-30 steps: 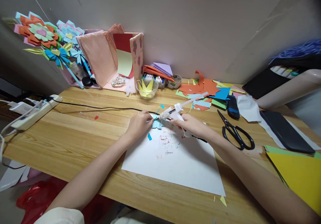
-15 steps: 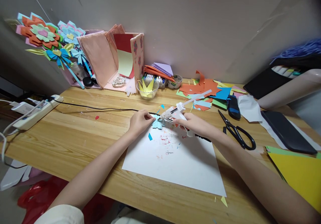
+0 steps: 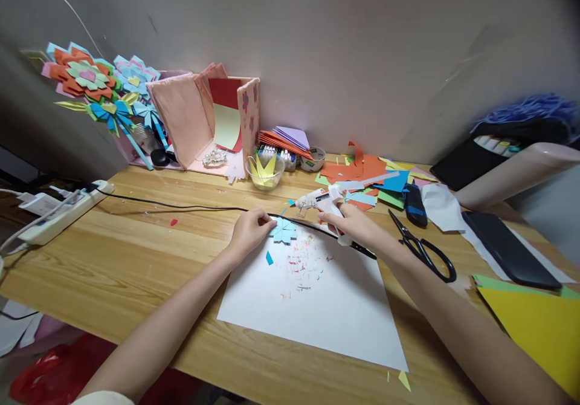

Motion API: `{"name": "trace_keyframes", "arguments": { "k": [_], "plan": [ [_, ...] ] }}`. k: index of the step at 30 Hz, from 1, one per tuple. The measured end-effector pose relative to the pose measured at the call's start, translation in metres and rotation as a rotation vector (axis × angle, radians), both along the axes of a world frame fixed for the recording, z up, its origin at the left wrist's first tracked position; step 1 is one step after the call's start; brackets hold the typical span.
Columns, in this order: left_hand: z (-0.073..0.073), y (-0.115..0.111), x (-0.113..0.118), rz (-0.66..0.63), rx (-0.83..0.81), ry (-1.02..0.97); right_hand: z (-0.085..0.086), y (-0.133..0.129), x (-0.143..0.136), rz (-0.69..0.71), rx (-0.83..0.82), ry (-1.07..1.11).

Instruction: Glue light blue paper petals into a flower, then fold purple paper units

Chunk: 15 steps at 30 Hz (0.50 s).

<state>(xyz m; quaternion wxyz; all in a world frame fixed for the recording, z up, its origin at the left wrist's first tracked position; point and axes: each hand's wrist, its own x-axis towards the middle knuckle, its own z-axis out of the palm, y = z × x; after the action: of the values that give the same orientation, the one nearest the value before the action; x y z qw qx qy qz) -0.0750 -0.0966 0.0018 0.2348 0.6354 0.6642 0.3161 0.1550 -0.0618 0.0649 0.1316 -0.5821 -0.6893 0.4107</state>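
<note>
My left hand pinches the left edge of a light blue folded paper flower, which lies at the top of a white sheet of paper. In my right hand is a white hot glue gun, its fingers wrapped round the handle. The gun's nozzle points left, raised a little beyond the flower and apart from it. A clear glue stick juts from the gun's back end. Its black cord runs left across the table. Coloured marks cover the middle of the sheet, and a small blue paper scrap lies there.
Black scissors and a dark phone-like slab lie at right. Orange paper scraps and a clear bowl holding yellow paper sit at the back. A power strip is at left. Paper flowers stand behind it.
The glue gun's nozzle has lifted away from the blue paper flower, up and slightly right. My left hand keeps its pinch on the flower. The whole view has shifted slightly.
</note>
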Motion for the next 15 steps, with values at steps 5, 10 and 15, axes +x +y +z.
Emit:
{"name": "trace_keyframes", "arguments": {
  "k": [5,10,15],
  "plan": [
    [0.004,0.006,-0.015,0.034,-0.064,-0.299,0.007,0.005,-0.002,-0.024,0.293,0.157],
    [0.037,-0.011,-0.012,0.019,-0.058,-0.264,0.057,0.018,-0.025,-0.019,0.525,0.252],
    [0.076,-0.053,0.001,-0.090,0.148,-0.192,0.107,0.010,-0.087,0.033,0.515,0.562]
  ]
}}
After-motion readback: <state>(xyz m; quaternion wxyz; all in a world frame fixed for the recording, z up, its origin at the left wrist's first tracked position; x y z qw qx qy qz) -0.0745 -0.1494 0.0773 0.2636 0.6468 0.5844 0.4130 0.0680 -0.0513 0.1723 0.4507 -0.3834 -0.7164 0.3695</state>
